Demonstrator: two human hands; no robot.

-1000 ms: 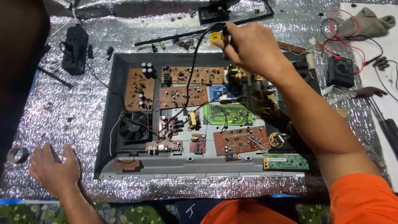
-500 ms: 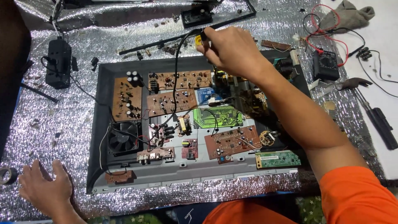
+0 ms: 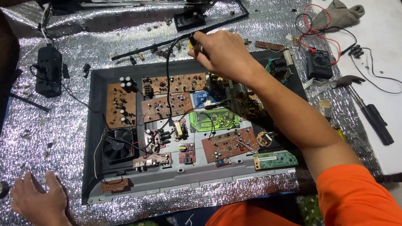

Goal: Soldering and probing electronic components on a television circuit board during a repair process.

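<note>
Right hand (image 3: pixel 224 52) grips yellow-handled tool (image 3: pixel 191 40), its long axis pointing left

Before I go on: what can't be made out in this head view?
- Tool tip with yellow part in right hand: covered by the fingers.
- Boards under the right forearm: hidden.
- Left hand: cut off by the bottom edge.
- Board components: too small to identify.
</note>
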